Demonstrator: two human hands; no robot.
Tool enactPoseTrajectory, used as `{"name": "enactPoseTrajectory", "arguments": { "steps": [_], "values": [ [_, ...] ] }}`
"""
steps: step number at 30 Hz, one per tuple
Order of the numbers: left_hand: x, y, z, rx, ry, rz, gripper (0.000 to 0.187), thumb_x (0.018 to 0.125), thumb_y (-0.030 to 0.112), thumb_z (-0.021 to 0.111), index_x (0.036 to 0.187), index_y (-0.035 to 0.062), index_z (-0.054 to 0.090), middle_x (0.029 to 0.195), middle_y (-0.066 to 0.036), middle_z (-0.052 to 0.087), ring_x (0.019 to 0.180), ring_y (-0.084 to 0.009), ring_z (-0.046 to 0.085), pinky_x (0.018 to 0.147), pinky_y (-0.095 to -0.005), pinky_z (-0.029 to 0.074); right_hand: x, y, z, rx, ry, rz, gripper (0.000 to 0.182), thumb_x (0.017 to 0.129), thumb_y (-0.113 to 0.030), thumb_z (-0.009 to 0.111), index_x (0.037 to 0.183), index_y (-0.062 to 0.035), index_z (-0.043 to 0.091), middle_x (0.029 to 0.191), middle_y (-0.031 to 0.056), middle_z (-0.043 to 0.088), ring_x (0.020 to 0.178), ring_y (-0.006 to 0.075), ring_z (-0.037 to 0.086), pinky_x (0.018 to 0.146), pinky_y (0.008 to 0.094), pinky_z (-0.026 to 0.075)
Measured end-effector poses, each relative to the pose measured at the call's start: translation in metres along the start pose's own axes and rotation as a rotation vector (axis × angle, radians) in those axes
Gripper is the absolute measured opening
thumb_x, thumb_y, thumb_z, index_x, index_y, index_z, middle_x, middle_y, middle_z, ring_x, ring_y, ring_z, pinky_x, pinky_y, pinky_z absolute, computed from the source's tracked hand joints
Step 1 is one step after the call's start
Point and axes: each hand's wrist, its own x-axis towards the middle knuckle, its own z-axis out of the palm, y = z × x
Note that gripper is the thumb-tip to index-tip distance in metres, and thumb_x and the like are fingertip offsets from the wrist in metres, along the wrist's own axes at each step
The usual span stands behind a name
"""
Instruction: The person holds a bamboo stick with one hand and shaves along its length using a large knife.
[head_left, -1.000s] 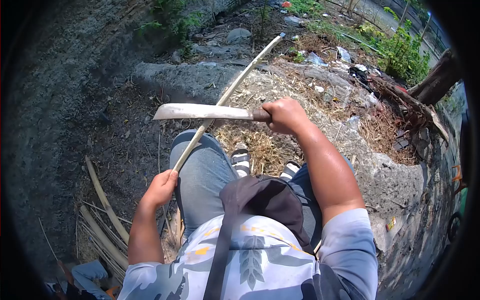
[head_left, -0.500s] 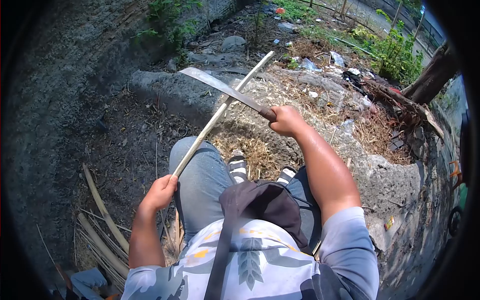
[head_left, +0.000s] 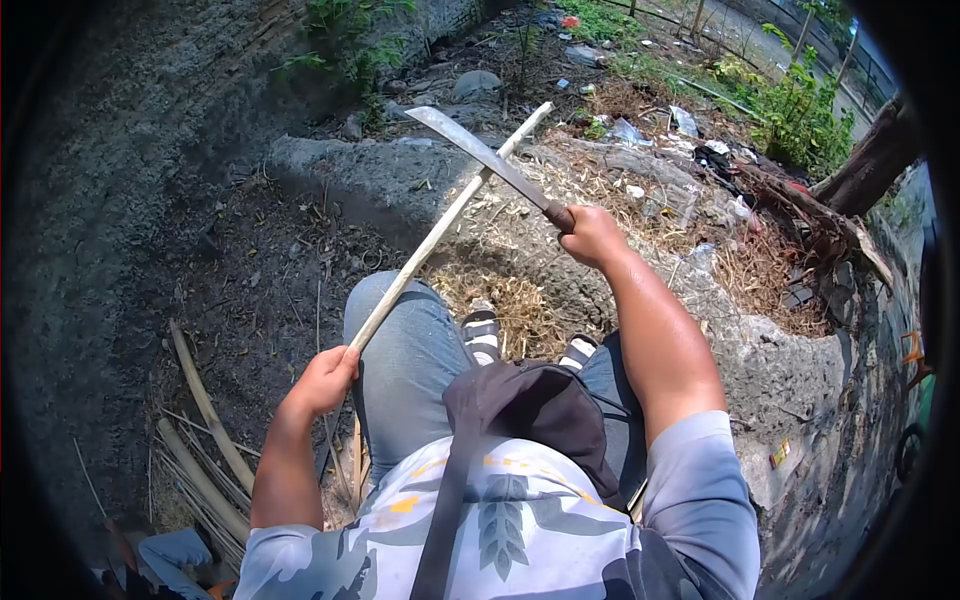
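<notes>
My left hand (head_left: 328, 380) is closed round the near end of a long pale wooden stick (head_left: 428, 243). The stick slants up and away over my left knee, its far end above the stone block. In my right hand (head_left: 594, 238) is the dark handle of a machete (head_left: 478, 149), its broad blade pointing to the upper left. The blade crosses over the stick in its upper part, and appears to touch it there.
Pale shavings (head_left: 515, 305) lie round my sandalled feet. A rough stone block (head_left: 345, 180) stands in front of me. Several cut stalks (head_left: 205, 480) lie at lower left. A tree trunk (head_left: 875, 165) leans at the right, a wall (head_left: 110, 200) rises at the left.
The machete has slid up along the stick, away from me, and a little to the right. My left hand keeps its hold with hardly any movement.
</notes>
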Motion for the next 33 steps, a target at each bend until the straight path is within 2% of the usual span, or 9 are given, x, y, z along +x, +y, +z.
{"name": "enactPoseTrajectory", "arguments": {
  "steps": [6,9,11,13,15,20,25,29,33],
  "values": [
    [0.002,-0.004,0.006,0.03,0.038,0.031,0.044,0.112,0.042,0.048,0.085,0.0081,0.057,0.07,0.004,0.05,0.06,-0.0076,0.044,0.054,-0.0275,0.038,-0.019,-0.043,0.004,-0.099,-0.12,-0.306,0.026,0.079,-0.017,0.069,0.104,-0.0122,0.071,0.094,0.0183,0.074,0.095,0.0384,0.072,0.088,0.0497,0.057],
    [-0.001,-0.004,0.003,0.071,0.068,0.029,0.045,0.112,0.04,0.048,0.086,0.0059,0.059,0.073,0.003,0.052,0.067,-0.0095,0.046,0.06,-0.0296,0.04,-0.011,-0.04,0.004,-0.251,-0.001,-0.556,0.018,0.077,-0.018,0.069,0.094,-0.0135,0.068,0.085,0.0166,0.072,0.084,0.0408,0.07,0.08,0.0534,0.055],
    [0.0,-0.018,0.007,0.062,0.09,0.062,0.045,0.112,0.04,0.048,0.086,0.0054,0.059,0.074,0.002,0.053,0.067,-0.0099,0.047,0.061,-0.03,0.041,-0.006,-0.031,-0.007,-0.277,0.035,-0.489,0.016,0.078,-0.017,0.069,0.093,-0.013,0.069,0.084,0.0163,0.072,0.083,0.0406,0.07,0.079,0.0522,0.056],
    [0.004,-0.024,0.008,0.058,0.093,0.08,0.045,0.112,0.04,0.048,0.087,0.0051,0.059,0.073,0.002,0.053,0.067,-0.0097,0.047,0.06,-0.03,0.041,0.004,-0.002,-0.001,-0.045,0.098,-0.16,0.015,0.078,-0.016,0.066,0.091,-0.0086,0.068,0.085,0.0177,0.072,0.082,0.0387,0.07,0.076,0.0485,0.054],
    [0.004,-0.013,0.004,0.058,0.085,0.038,0.045,0.112,0.04,0.047,0.086,0.0057,0.059,0.071,0.002,0.052,0.065,-0.0093,0.046,0.059,-0.0295,0.04,0.021,0.021,-0.004,0.241,-0.051,0.171,0.022,0.078,-0.019,0.067,0.097,-0.0073,0.071,0.089,0.0193,0.074,0.087,0.0367,0.073,0.081,0.0475,0.056],
    [0.009,-0.012,-0.006,-0.043,-0.058,-0.056,0.045,0.113,0.041,0.045,0.085,0.0084,0.057,0.068,0.003,0.05,0.059,-0.009,0.044,0.054,-0.0279,0.038,0.006,0.022,-0.012,0.141,-0.026,0.12,0.024,0.078,-0.02,0.066,0.096,-0.0055,0.071,0.087,0.0192,0.074,0.085,0.0356,0.072,0.08,0.046,0.055],
    [0.005,-0.009,0.003,-0.097,-0.021,-0.013,0.045,0.113,0.043,0.045,0.085,0.0088,0.056,0.067,0.003,0.048,0.057,-0.0092,0.043,0.053,-0.0273,0.036,-0.003,-0.006,-0.02,0.173,-0.056,-0.061,0.025,0.077,-0.018,0.066,0.098,-0.0053,0.071,0.089,0.0206,0.074,0.088,0.0389,0.071,0.081,0.0476,0.055],
    [0.006,-0.009,0.0,-0.082,-0.021,-0.051,0.044,0.112,0.043,0.045,0.085,0.0094,0.054,0.068,0.004,0.047,0.058,-0.0088,0.042,0.053,-0.0272,0.036,-0.018,-0.043,-0.01,-0.059,-0.255,-0.236,0.025,0.078,-0.019,0.07,0.102,-0.0121,0.073,0.098,0.0148,0.075,0.1,0.037,0.071,0.089,0.0484,0.056],
    [0.004,-0.008,-0.003,-0.066,-0.02,-0.046,0.044,0.112,0.043,0.046,0.085,0.0092,0.054,0.069,0.004,0.047,0.059,-0.0085,0.042,0.053,-0.0274,0.036,-0.025,-0.056,-0.008,-0.177,-0.239,-0.301,0.026,0.078,-0.017,0.069,0.104,-0.0143,0.074,0.099,0.0141,0.075,0.099,0.0361,0.071,0.089,0.0484,0.057]
  ]
}}
